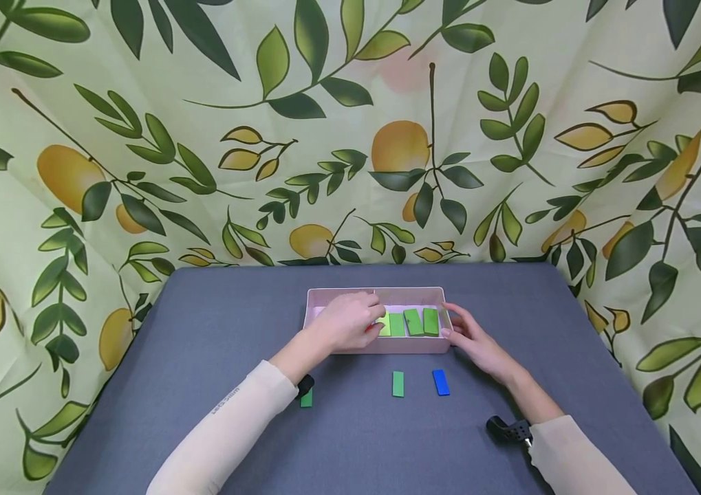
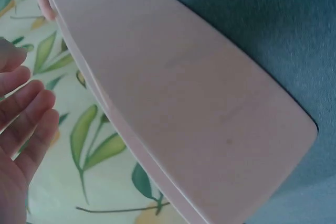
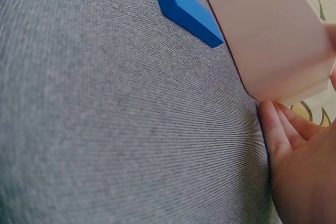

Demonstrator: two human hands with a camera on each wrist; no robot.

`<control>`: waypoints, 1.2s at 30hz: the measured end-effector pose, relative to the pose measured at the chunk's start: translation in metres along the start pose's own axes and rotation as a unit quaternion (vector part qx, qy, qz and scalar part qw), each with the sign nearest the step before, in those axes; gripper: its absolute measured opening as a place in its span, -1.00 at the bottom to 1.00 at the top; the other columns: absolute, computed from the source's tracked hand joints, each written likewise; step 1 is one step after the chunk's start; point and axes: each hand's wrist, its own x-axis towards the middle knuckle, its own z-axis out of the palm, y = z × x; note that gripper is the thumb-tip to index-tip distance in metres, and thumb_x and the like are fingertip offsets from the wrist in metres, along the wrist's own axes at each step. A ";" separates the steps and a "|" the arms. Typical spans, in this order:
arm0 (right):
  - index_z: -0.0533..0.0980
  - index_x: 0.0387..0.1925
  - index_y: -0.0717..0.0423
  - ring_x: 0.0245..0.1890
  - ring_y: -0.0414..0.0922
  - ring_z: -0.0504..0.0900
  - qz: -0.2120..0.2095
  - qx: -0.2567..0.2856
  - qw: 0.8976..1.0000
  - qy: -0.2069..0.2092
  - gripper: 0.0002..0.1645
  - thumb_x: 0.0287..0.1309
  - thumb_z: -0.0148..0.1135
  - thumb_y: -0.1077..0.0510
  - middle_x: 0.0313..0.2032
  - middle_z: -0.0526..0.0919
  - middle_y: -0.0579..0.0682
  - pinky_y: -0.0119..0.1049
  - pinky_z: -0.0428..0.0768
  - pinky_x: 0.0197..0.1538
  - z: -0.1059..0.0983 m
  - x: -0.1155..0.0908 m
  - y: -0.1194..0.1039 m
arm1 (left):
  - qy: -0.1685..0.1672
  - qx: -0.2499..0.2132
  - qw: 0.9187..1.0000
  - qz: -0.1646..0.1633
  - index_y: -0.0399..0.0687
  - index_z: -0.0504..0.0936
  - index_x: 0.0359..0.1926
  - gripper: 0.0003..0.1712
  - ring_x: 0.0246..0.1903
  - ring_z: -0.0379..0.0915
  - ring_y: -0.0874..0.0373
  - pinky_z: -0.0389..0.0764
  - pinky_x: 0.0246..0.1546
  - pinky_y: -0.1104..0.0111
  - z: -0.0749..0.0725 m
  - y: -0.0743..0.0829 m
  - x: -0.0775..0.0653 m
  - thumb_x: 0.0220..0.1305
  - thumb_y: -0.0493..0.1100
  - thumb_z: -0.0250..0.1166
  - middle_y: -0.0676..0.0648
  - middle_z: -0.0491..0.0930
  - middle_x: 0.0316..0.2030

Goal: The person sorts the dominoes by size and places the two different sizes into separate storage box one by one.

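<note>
A long pink box (image 1: 387,347) stands on the table with several flat blocks inside. My left hand (image 1: 350,321) reaches over its front wall, fingers curled and fingertips right at a yellow-green block (image 1: 384,325). A bit of red (image 1: 370,328) shows between its thumb and fingers; I cannot tell whether they pinch a block. To the right of it stand a light green block (image 1: 396,324) and two green blocks (image 1: 430,322). My right hand (image 1: 477,344) holds the box's right end, its fingers at the bottom corner (image 3: 270,124). The left part of the box is hidden behind my left hand.
In front of the box, a green block (image 1: 397,384) and a blue block (image 1: 441,382) lie on the grey table (image 1: 350,440). Another green block (image 1: 306,399) is partly covered by my left wrist. A leaf-patterned cloth (image 1: 338,199) hangs behind the table.
</note>
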 end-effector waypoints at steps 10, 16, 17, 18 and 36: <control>-0.01 0.59 -0.08 0.28 0.17 0.40 -0.003 0.002 1.000 0.002 -0.22 0.52 0.09 -0.01 0.34 0.33 0.34 -0.32 0.42 0.18 0.000 0.000 0.001 | 0.012 0.015 0.998 0.053 0.04 0.60 -0.40 -0.85 -0.42 0.45 0.16 0.48 -0.35 0.34 -0.002 0.027 0.001 0.29 -0.07 0.32 0.09 0.50 -0.45; -0.02 0.59 -0.09 0.28 0.16 0.41 -0.001 -0.002 1.000 0.004 -0.22 0.53 0.08 -0.02 0.34 0.34 0.33 -0.04 0.40 0.25 0.000 0.000 0.002 | -0.015 0.008 0.998 0.068 0.07 0.65 -0.31 -0.86 -0.35 0.48 0.18 0.51 -0.24 0.36 0.002 0.041 -0.003 0.35 -0.02 0.29 0.10 0.56 -0.38; -0.02 0.59 -0.09 0.27 0.16 0.41 0.000 -0.003 1.000 0.005 -0.22 0.52 0.08 -0.03 0.34 0.34 0.33 -0.01 0.39 0.26 0.000 0.000 0.002 | -0.019 0.008 0.997 0.069 0.07 0.66 -0.28 -0.86 -0.32 0.49 0.18 0.51 -0.21 0.36 0.003 0.043 -0.004 0.35 -0.01 0.29 0.09 0.58 -0.35; -0.02 0.59 -0.09 0.27 0.17 0.41 0.000 -0.001 1.000 0.004 -0.22 0.52 0.08 -0.03 0.34 0.33 0.33 0.00 0.39 0.26 0.001 0.000 0.001 | -0.022 0.006 0.997 0.069 0.06 0.67 -0.26 -0.85 -0.29 0.50 0.18 0.52 -0.18 0.35 0.004 0.046 -0.005 0.35 0.01 0.29 0.09 0.60 -0.32; -0.01 0.59 -0.11 0.27 0.16 0.41 0.004 0.000 1.000 0.008 -0.23 0.53 0.08 -0.03 0.34 0.34 0.33 -0.01 0.38 0.26 0.002 -0.002 -0.002 | -0.175 0.012 0.983 0.057 0.18 0.64 0.16 -0.57 -0.03 0.43 0.19 0.49 0.04 0.38 0.037 0.077 -0.018 0.37 0.20 0.28 0.06 0.55 0.05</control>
